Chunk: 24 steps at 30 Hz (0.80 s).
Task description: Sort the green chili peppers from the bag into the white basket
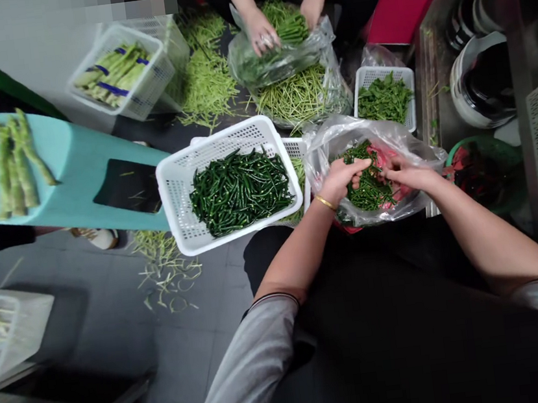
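Observation:
A clear plastic bag [327,139] stands open in front of me, with thin green chili peppers [366,196] and a red plastic liner [402,188] inside. Over the peppers, my left hand [344,176], a gold bracelet at its wrist, is closed in a pinch. Facing it, my right hand [407,173] has its fingers pinched together by the liner. Whatever small thing either hand pinches is too small to make out. To the left, a white perforated basket [176,206] holds a heap of dark green chili peppers [243,191].
Across from me, a co-worker's hands [262,31] handle green stems in a plastic bag [252,66]. A small basket of leafy greens [384,99] sits beyond my bag. Left are a turquoise stool [70,180] with stalks and a crate [153,59]. Trimmings [170,272] litter the floor.

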{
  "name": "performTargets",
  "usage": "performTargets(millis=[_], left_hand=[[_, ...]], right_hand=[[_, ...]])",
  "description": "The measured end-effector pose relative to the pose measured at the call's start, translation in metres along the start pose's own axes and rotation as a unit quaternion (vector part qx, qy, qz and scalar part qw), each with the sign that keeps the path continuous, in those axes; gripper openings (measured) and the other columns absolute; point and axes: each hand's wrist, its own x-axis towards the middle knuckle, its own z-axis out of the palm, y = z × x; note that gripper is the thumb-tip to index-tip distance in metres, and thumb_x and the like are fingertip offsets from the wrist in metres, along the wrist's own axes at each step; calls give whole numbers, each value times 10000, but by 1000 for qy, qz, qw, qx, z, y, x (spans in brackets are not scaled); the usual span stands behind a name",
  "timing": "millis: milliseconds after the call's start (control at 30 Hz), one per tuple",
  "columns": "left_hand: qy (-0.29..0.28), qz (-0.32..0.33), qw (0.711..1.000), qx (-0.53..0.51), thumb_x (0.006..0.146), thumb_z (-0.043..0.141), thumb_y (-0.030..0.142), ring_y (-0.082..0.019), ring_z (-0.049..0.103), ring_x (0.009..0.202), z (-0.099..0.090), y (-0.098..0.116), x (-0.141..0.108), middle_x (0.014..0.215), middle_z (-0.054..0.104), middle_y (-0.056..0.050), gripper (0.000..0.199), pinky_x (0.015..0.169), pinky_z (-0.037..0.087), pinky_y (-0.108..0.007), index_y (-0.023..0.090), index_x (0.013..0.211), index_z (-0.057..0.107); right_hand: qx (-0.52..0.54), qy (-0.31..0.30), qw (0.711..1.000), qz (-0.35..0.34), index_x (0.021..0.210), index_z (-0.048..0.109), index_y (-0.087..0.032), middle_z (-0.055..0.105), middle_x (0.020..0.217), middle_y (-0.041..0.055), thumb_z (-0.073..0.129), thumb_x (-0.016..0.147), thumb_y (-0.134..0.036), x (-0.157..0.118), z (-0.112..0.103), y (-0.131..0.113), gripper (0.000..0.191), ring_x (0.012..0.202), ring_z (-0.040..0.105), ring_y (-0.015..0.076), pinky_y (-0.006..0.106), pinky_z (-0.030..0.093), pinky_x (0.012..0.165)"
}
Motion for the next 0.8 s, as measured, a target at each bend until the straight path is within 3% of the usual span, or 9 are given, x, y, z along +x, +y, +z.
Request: performTargets(millis=[133,233,333,400,467,533,633,733,800], left_hand=[[45,58,996,53,759,789,194,-20,410,404,12,-10,4,510,510,77,247,423,295,-160,149,734,547],[94,93,989,62,775,774,193,-21,453,425,10,-13,5,540,550,75,225,449,332,-155,150,754,554],[91,90,990,55,764,791,229,-29,463,428,3,-15,7,542,553,68,254,447,337,-162,154,747,549],[54,61,996,36,777,786,274,-38,453,419,-3,-13,7,524,542,55,275,433,335,-174,152,722,545],[39,37,998,15,786,782,320,-47,458,418,-11,-7,7,513,546,37,290,431,352,-182,149,718,559],[72,43,996,-10,786,784,361,-63,517,450,-21,5,6,540,589,14,288,468,411,-186,147,775,591],[111,48,991,-64,785,782,401,-114,666,610,-32,24,2,674,689,-30,337,615,520,-215,146,918,606],[86,13,992,-93,781,784,343,-132,706,686,-36,32,-2,737,715,-41,326,686,547,-234,143,936,578],[72,8,994,-86,786,762,263,-104,667,610,-36,31,-3,681,687,-12,249,644,533,-217,145,881,564]], right_hand=[[180,-60,982,-16,839,516,-219,602,654,-11,630,806,-675,-14,4,-31,472,454,474,99,210,363,432],[205,-59,977,10,837,541,-208,596,635,-4,559,828,-720,-25,17,-43,513,427,449,97,217,350,417],[101,19,991,-89,792,580,-202,588,607,26,418,934,-664,-37,26,-47,510,513,532,147,259,427,509],[-11,59,976,-210,773,598,-201,642,693,70,367,983,-594,-43,25,-45,502,649,605,188,297,476,637],[-120,37,950,-284,808,629,-197,678,788,95,361,1008,-524,-43,21,-40,467,754,633,215,321,483,728],[-213,-19,938,-271,864,658,-193,675,796,92,377,1019,-446,-36,17,-32,409,755,629,218,320,480,734],[-290,-65,934,-200,1020,689,-176,667,906,104,471,990,-346,-17,23,-24,278,805,629,219,314,490,745],[-281,-79,933,-211,1291,628,-208,598,1197,124,538,963,-330,0,43,-26,361,958,630,226,324,502,827],[-278,-96,930,-220,1331,609,-225,537,1299,131,554,960,-353,6,53,-24,396,992,626,232,339,504,855]])
